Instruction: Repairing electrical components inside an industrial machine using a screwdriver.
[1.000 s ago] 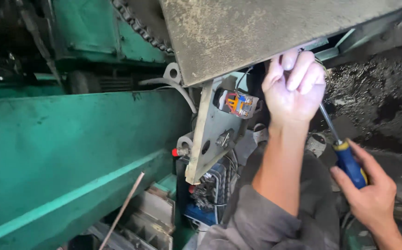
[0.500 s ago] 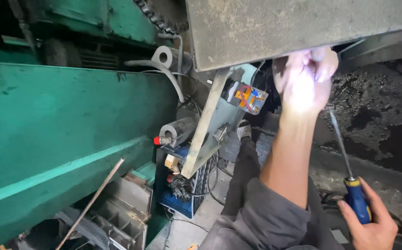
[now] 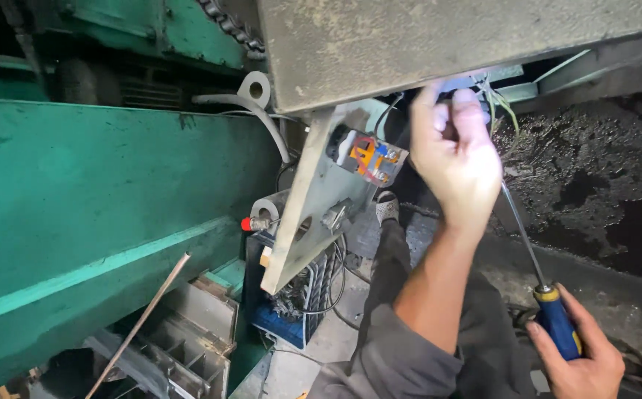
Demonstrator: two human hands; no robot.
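While the left hand (image 3: pixel 454 166) pinches thin, floppy wires (image 3: pixel 500 103) overhead, right hand (image 3: pixel 576 358) fingers stay clamped on the stiff screwdriver (image 3: pixel 539 284) by its grippy handle.

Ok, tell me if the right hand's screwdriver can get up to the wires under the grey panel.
Probably yes: the right hand holds the screwdriver with its shaft angled up toward the wires. The left hand sits beside that spot, not across it.

Two hands: left hand (image 3: pixel 454 166), right hand (image 3: pixel 579 358). One screwdriver (image 3: pixel 539 288). One grey metal bracket (image 3: pixel 310 210). One blue crate (image 3: pixel 295 307). One red push-button (image 3: pixel 247 224).
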